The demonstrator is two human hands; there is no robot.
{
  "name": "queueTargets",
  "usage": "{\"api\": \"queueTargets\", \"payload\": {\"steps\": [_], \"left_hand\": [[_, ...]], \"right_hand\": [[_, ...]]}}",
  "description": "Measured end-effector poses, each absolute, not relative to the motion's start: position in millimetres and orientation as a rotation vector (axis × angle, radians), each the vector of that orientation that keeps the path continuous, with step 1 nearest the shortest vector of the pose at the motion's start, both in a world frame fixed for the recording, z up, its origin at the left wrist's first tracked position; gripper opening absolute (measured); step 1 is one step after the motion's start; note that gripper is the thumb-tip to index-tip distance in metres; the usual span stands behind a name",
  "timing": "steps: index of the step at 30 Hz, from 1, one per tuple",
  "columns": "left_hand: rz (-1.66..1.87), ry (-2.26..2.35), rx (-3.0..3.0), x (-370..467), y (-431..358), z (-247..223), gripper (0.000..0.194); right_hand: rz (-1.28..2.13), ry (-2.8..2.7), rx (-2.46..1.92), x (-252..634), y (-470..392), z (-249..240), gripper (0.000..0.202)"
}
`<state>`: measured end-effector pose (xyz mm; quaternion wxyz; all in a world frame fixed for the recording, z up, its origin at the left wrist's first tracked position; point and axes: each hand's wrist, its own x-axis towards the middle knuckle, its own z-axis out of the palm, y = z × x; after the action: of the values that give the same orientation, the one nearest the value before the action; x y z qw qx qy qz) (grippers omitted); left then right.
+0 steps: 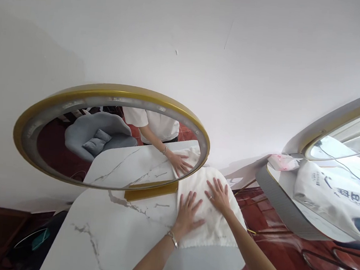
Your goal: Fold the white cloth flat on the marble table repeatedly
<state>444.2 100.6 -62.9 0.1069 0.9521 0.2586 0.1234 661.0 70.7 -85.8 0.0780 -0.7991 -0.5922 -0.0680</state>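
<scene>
A white cloth (213, 227) lies spread over the right end of the white marble-patterned table (122, 238). My left hand (187, 216) rests flat on the cloth's left part, fingers spread, a silver bracelet at the wrist. Farther back and to the right, my right hand (219, 196) presses flat on the same cloth; its fingers are apart and one wears a ring. The cloth shows small wrinkles around both hands, and its gathered-looking near edge stops short of the table's front edge.
A gold-framed oval mirror (118, 90) stands behind the table, reflecting a grey armchair and my arm. On the right, a second table (292, 210) carries printed white fabric (334, 197) and a tissue pack (283, 162) beside another mirror (349, 119). Red floor (263, 216) lies between the tables.
</scene>
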Motion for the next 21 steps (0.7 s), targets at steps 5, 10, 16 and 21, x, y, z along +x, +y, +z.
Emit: {"api": "queueTargets", "payload": {"steps": [5,10,16,21], "left_hand": [[0.400,0.828,2.800,460.9,123.6,-67.5,0.072],[0.334,0.775,2.767,448.9,109.1,-59.9,0.075],[0.258,0.631,2.725,414.7,73.2,-49.7,0.078],[0.193,0.555,2.692,385.4,43.6,-44.4,0.078]], "right_hand": [[-0.208,-1.652,-2.476,659.9,74.8,-82.4,0.051],[-0.260,-1.631,-2.434,642.5,33.9,-83.0,0.057],[-0.279,-1.608,-2.367,614.0,-22.0,-83.6,0.062],[-0.272,-1.556,-2.364,581.3,-78.5,-88.1,0.064]]}}
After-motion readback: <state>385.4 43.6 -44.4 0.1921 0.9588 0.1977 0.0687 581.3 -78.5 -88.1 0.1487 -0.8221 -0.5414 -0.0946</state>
